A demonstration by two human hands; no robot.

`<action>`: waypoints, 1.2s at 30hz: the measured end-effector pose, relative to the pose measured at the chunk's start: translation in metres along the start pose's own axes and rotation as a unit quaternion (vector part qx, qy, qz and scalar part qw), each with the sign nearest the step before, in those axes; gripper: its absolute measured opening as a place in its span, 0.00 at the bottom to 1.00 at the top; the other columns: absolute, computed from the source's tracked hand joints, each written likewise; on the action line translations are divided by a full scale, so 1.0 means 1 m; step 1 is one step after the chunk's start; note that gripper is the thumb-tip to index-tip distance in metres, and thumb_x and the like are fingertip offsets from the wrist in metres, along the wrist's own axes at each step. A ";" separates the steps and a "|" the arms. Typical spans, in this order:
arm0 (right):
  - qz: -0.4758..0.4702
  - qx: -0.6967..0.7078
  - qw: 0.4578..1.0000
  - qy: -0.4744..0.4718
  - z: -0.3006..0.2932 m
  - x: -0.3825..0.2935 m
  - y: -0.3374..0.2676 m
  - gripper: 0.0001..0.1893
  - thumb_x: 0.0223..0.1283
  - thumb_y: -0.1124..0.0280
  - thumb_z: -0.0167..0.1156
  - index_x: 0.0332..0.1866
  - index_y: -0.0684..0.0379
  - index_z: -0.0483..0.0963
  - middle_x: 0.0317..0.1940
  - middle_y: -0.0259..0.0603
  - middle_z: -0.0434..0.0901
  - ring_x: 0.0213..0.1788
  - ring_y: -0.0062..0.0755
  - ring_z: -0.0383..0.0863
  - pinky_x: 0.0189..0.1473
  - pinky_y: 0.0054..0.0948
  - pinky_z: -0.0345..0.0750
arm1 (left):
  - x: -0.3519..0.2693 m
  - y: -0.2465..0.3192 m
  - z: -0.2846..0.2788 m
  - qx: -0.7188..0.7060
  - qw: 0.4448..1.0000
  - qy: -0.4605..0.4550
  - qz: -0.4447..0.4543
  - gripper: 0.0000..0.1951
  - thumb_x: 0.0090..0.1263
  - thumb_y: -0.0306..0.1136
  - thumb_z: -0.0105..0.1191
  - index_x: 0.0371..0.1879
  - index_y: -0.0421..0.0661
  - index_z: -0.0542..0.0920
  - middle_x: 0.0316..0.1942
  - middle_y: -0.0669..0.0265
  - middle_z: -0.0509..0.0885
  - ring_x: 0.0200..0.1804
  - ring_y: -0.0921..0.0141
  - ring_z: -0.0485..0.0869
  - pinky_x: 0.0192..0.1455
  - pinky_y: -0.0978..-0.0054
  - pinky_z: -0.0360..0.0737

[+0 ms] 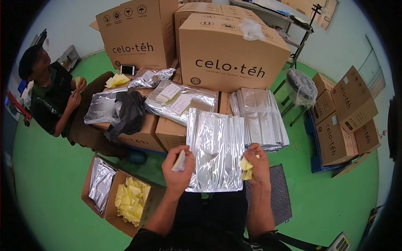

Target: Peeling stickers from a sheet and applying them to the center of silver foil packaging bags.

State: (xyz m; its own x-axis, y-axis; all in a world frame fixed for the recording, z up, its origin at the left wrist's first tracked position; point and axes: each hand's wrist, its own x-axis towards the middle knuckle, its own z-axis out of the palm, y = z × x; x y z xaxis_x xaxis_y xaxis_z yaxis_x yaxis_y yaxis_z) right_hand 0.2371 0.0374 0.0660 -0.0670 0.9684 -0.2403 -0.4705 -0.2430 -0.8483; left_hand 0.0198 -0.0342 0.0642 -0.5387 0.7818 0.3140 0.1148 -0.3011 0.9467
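Note:
A silver foil bag [215,150] lies flat in front of me, its surface creased and shiny. At its left edge my left hand [179,169] is closed around a small wad of paper labels [179,162]. My right hand [258,166] is at the bag's right edge, closed on crumpled yellow paper slips [247,168]. The fingers of both hands are close to the bag; whether they also pinch its edges cannot be made out. Behind it, white label stacks [169,93] rest on a wider pile of foil bags [185,106]. Another thick foil bag stack [259,116] lies to the right.
Cartons [232,56] rise behind the bags. A black plastic bag [130,113] and a phone [127,70] lie left. An open box of yellow slips [133,199] stands on the floor. A seated person [51,94] holds yellow paper. A wrapped stool [300,88] stands right.

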 end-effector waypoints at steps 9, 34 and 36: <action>0.009 -0.265 0.955 -0.131 0.019 -0.017 -0.006 0.06 0.64 0.77 0.65 0.43 0.62 0.77 0.21 0.25 0.69 0.24 0.14 0.74 0.27 0.19 0.71 | -0.011 0.009 0.017 0.240 0.906 -0.129 0.323 0.18 0.50 0.22 0.65 0.43 0.41 0.83 0.36 0.63 0.85 0.37 0.65 0.83 0.43 0.67 0.75; -0.065 -0.669 0.732 -0.111 0.014 0.057 0.061 0.19 0.56 0.57 0.70 0.41 0.64 0.80 0.36 0.53 0.85 0.41 0.52 0.87 0.42 0.44 0.81 | -0.010 -0.066 0.012 0.550 0.727 -0.355 0.206 0.22 0.60 0.37 0.64 0.54 0.47 0.79 0.57 0.66 0.79 0.50 0.61 0.79 0.52 0.61 0.74; -0.106 -0.754 0.642 -0.094 0.022 0.052 0.061 0.26 0.53 0.53 0.72 0.47 0.62 0.74 0.39 0.52 0.84 0.40 0.54 0.86 0.41 0.46 0.82 | -0.005 -0.062 0.015 0.569 0.718 -0.367 0.161 0.22 0.60 0.37 0.64 0.54 0.47 0.79 0.53 0.65 0.79 0.51 0.60 0.79 0.51 0.59 0.73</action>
State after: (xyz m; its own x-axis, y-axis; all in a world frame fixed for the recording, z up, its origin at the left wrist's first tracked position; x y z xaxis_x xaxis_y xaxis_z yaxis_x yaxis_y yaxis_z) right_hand 0.1859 0.0740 0.0118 -0.3127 0.9442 -0.1035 0.8901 0.2532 -0.3789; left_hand 0.0279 -0.0105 0.0047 0.2064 0.9745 0.0885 0.9673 -0.2168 0.1313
